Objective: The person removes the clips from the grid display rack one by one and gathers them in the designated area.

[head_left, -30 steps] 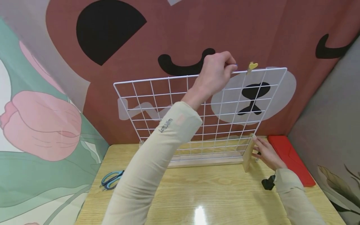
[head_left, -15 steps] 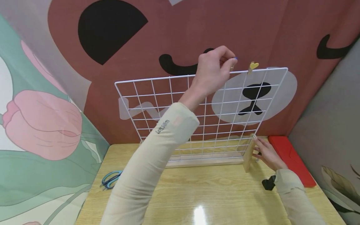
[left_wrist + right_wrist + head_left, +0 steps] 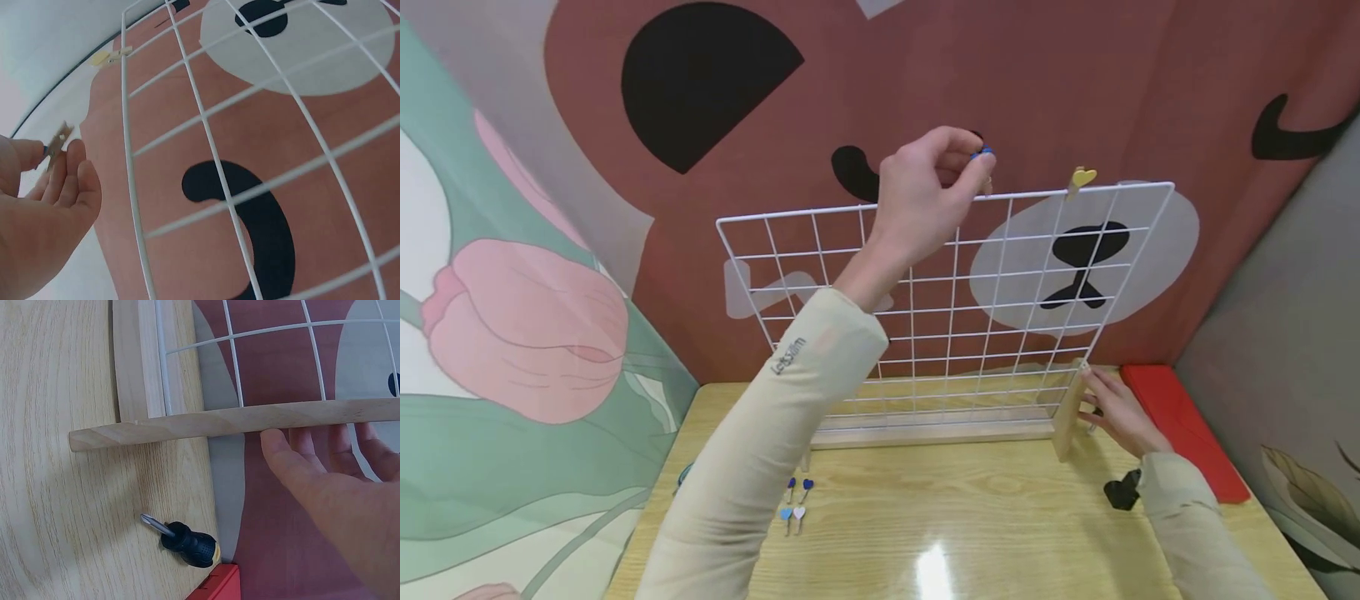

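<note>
A white wire grid panel [image 3: 925, 292] stands upright in a wooden base rail [image 3: 940, 433] on the table. My left hand [image 3: 973, 167] is raised just above the panel's top wire and pinches a small wooden clip with a blue heart [image 3: 982, 157]. In the left wrist view the same clip [image 3: 56, 144] sticks up from the left hand's fingertips [image 3: 75, 153], left of the grid [image 3: 212, 150]. A yellow heart clip [image 3: 1081, 177] sits on the top wire further right. My right hand [image 3: 1093, 396] rests with straight fingers against the wooden end foot [image 3: 1066, 412].
Several small heart clips [image 3: 795, 500] lie on the wooden table [image 3: 970, 517] near my left sleeve. A short black screwdriver [image 3: 1122, 490] lies by my right wrist. A red box [image 3: 1180, 425] sits at the right wall. Patterned curtains close in behind and on both sides.
My left hand has moved left and slightly up along the top wire, away from the yellow clip, still pinching the blue clip. The right hand has stayed on the foot.
</note>
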A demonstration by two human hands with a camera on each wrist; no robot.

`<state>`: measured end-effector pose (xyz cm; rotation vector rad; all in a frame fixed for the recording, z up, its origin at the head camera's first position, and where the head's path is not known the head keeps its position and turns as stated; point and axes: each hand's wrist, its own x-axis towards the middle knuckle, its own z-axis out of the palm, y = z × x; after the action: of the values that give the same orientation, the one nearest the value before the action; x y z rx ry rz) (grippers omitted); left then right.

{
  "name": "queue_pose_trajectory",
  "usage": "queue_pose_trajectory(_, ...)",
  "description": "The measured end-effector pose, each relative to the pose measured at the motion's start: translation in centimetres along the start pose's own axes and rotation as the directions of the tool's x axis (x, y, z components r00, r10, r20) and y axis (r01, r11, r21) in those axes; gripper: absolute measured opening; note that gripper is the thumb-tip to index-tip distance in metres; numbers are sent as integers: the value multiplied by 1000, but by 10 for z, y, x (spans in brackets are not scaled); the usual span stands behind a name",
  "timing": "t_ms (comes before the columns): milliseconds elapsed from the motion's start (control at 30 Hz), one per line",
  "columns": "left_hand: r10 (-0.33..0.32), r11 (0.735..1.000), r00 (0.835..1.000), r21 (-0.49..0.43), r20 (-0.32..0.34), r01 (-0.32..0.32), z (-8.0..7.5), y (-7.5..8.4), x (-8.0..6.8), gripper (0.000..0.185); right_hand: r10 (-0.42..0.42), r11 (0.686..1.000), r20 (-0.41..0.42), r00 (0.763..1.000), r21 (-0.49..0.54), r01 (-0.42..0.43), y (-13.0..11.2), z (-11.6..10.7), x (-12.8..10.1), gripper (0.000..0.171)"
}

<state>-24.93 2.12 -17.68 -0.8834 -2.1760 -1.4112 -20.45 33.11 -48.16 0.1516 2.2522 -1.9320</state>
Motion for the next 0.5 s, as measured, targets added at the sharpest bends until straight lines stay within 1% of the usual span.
queue_pose_trajectory(100, 13, 1000, 1000, -24, -8, -13, -6, -6, -7, 9, -5, 1000, 3, 1000, 5, 5, 0, 0, 1, 77)
queue_pose_trajectory(133, 27, 999, 1000, -22, -8, -27, -8, -8, -9, 8, -7, 1000, 4, 1000, 5, 7, 0, 0, 1, 77)
queue_pose_trajectory(200, 21, 1000, 1000, -10, 1, -21, -13, -12, -14, 8, -10, 1000, 7, 1000, 4, 10, -1, 0, 1, 77)
queue_pose_trajectory(333, 30, 999, 999, 21, 23, -31, -20, -21, -25, 11, -12, 1000, 10, 1000, 2, 12, -2, -1, 2, 76)
queue_pose_trajectory(433, 17, 1000, 999, 19, 41, -18, -24, -28, -33, 12, -10, 1000, 11, 1000, 6, 10, -2, 0, 3, 76)
queue_pose_trajectory(500, -4, 1000, 999, 13, 47, 4, -26, -33, -38, 13, -9, 1000, 10, 1000, 7, 9, -1, -1, 4, 76)
